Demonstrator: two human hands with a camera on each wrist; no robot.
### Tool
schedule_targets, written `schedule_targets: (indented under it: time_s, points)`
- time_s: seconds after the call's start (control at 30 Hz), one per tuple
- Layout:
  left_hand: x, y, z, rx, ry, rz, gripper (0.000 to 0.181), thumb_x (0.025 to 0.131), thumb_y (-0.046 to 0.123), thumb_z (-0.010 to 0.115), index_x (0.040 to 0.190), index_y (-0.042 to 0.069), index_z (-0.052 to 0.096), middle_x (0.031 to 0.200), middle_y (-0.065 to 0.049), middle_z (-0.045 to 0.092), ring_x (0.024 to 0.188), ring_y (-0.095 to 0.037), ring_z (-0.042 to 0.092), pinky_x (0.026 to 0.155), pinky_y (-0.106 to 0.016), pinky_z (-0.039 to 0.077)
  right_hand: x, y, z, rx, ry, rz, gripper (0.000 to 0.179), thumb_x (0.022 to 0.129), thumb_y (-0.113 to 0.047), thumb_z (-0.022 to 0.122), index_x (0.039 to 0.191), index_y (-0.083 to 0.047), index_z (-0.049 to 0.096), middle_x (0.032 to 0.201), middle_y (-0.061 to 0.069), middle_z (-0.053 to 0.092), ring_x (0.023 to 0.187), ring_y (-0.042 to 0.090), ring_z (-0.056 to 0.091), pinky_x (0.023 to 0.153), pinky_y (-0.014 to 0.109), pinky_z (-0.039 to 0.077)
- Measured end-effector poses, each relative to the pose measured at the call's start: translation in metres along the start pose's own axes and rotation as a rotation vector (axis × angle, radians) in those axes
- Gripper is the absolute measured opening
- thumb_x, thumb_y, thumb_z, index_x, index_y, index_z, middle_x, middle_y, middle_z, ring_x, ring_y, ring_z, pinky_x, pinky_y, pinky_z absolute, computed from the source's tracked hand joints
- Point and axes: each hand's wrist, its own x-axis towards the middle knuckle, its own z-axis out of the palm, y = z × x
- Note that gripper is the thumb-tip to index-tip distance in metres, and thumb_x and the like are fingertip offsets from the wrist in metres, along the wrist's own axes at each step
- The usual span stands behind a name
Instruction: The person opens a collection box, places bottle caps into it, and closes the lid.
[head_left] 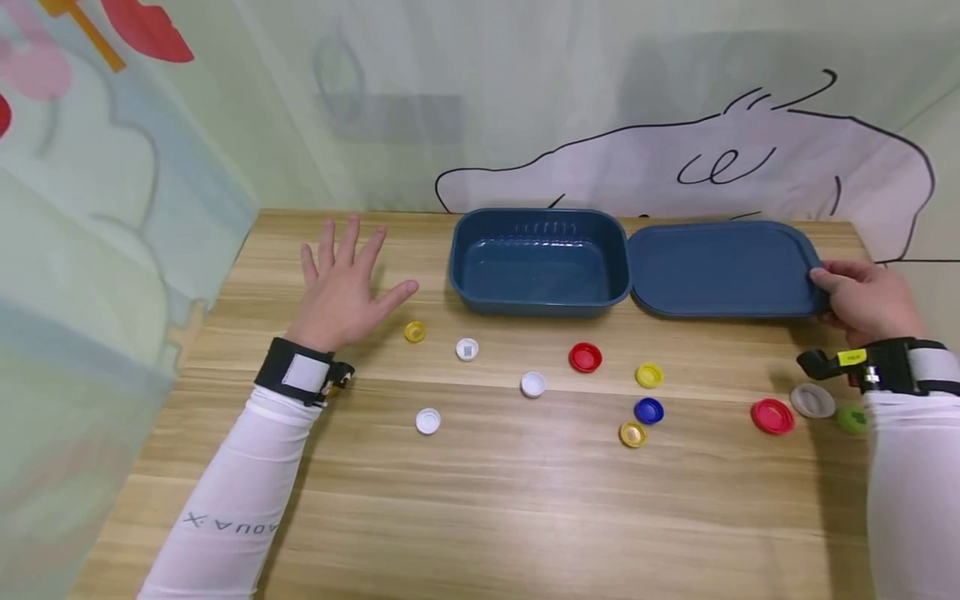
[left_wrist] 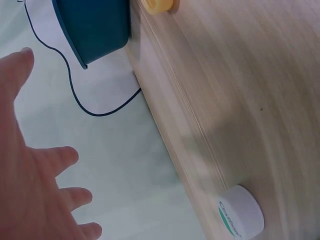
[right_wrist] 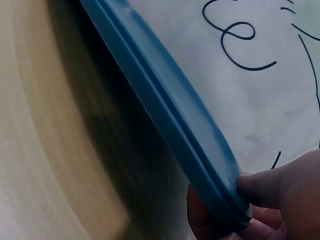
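My right hand (head_left: 873, 300) pinches the right end of a flat dark blue lid (head_left: 727, 268), thumb on top and fingers beneath. In the right wrist view the lid's grooved edge (right_wrist: 165, 112) slants over the wooden surface, with a dark shadow under it. Left of the lid, close against it, stands an open dark blue box (head_left: 536, 307) with nothing inside. My left hand (head_left: 341, 292) is spread with straight fingers and holds nothing, left of the box. A yellow cap (head_left: 415, 332) lies just below its thumb.
Several bottle caps are scattered on the wooden table (head_left: 480, 500): white (head_left: 532, 384), red (head_left: 585, 357), blue (head_left: 648, 410) and yellow ones. A pinkish-red cap (head_left: 772, 416), a grey cap (head_left: 813, 401) and a green cap (head_left: 852, 419) lie near my right forearm. A printed curtain (head_left: 525, 100) hangs behind.
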Motion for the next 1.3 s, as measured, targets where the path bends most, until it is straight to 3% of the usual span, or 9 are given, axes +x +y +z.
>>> schedule_targets:
  time_s: [0.27, 0.57, 0.83, 1.03, 1.17, 1.3]
  points:
    - [-0.002, 0.000, -0.001, 0.003, -0.021, -0.004, 0.086, 0.082, 0.077, 0.030, 0.148, 0.025, 0.010, 0.153, -0.008, -0.008, 0.132, -0.030, -0.021, 0.100, -0.063, -0.012, 0.003, 0.004, 0.005, -0.230, 0.018, -0.032, 0.078, 0.093, -0.058, 0.028, 0.130, 0.009, 0.038, 0.117, 0.032, 0.041, 0.095, 0.042, 0.041, 0.067, 0.048, 0.042]
    - [-0.003, 0.001, 0.001, 0.010, -0.016, -0.003, 0.087, 0.081, 0.078, 0.030, 0.148, 0.026, 0.010, 0.153, -0.009, -0.006, 0.132, -0.031, -0.020, 0.099, -0.063, -0.013, 0.002, 0.002, 0.010, -0.342, 0.062, -0.115, 0.065, 0.095, -0.048, 0.032, 0.115, 0.012, 0.048, 0.103, 0.032, 0.048, 0.085, 0.043, 0.045, 0.063, 0.050, 0.041]
    - [-0.004, 0.000, 0.001, 0.006, -0.008, -0.008, 0.088, 0.081, 0.078, 0.031, 0.148, 0.026, 0.010, 0.153, -0.009, -0.004, 0.132, -0.031, -0.019, 0.099, -0.063, -0.013, 0.004, 0.001, 0.012, -0.385, 0.087, -0.112, 0.053, 0.097, -0.036, 0.035, 0.113, 0.012, 0.047, 0.103, 0.033, 0.046, 0.086, 0.044, 0.045, 0.064, 0.052, 0.041]
    - [-0.006, 0.000, -0.002, 0.012, -0.005, -0.013, 0.088, 0.080, 0.078, 0.031, 0.148, 0.025, 0.011, 0.153, -0.009, -0.004, 0.132, -0.032, -0.019, 0.099, -0.063, -0.013, -0.006, -0.012, 0.008, -0.364, 0.122, -0.086, 0.061, 0.097, -0.040, 0.033, 0.128, 0.012, 0.035, 0.109, 0.035, 0.041, 0.090, 0.048, 0.043, 0.064, 0.055, 0.043]
    - [-0.006, -0.002, -0.006, 0.010, -0.011, -0.018, 0.088, 0.081, 0.077, 0.031, 0.148, 0.024, 0.011, 0.153, -0.010, -0.005, 0.132, -0.034, -0.018, 0.099, -0.065, -0.012, -0.022, -0.036, 0.008, -0.380, 0.149, -0.185, 0.067, 0.096, -0.044, 0.037, 0.132, 0.012, 0.033, 0.115, 0.036, 0.040, 0.093, 0.050, 0.043, 0.067, 0.059, 0.044]
    - [-0.006, -0.005, -0.012, -0.005, -0.011, -0.034, 0.086, 0.082, 0.076, 0.031, 0.148, 0.024, 0.012, 0.153, -0.012, -0.001, 0.133, -0.036, -0.015, 0.099, -0.066, -0.011, -0.044, -0.065, 0.013, -0.411, 0.149, -0.338, 0.072, 0.094, -0.048, 0.041, 0.135, 0.010, 0.030, 0.128, 0.037, 0.035, 0.108, 0.053, 0.036, 0.083, 0.066, 0.035]
